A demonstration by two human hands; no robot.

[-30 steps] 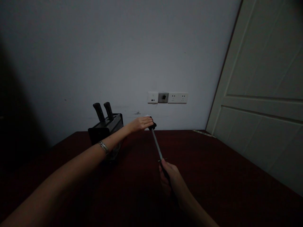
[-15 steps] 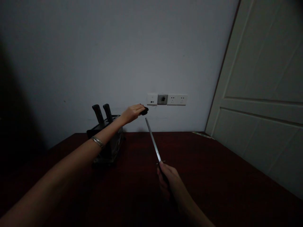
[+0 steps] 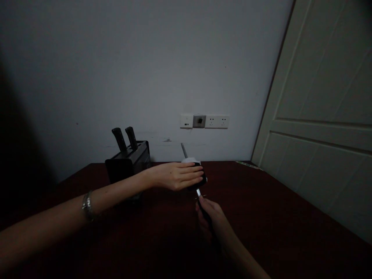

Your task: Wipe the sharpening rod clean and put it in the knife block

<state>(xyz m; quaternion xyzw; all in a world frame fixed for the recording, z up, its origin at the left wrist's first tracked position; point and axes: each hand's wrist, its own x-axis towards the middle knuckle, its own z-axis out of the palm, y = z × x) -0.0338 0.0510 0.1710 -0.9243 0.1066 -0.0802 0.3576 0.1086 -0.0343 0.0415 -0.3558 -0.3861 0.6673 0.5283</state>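
My right hand (image 3: 211, 217) is wrapped around the black handle of a honing steel (image 3: 184, 150). The rod slants up and away, its tip showing beyond my left hand. My left hand (image 3: 181, 175), a silver bracelet on its wrist, lies across the rod just above the handle, fingers together over a black pad with a white edge (image 3: 192, 159). The pad covers the middle of the rod; its exact kind is unclear in the dim light. A black knife block (image 3: 128, 161) with two black-handled knives (image 3: 131, 137) stands left, partly behind my left forearm.
A dark red table (image 3: 247, 201) stretches below, against a pale wall (image 3: 145, 69) with a row of sockets (image 3: 216, 121). To the right is a light panelled door (image 3: 316, 116). A thin light strip (image 3: 248, 165) lies at the table's back right edge.
My left hand has come down and toward me with the black pad, from beyond the rod's tip onto the rod near the handle. My right hand has barely moved.
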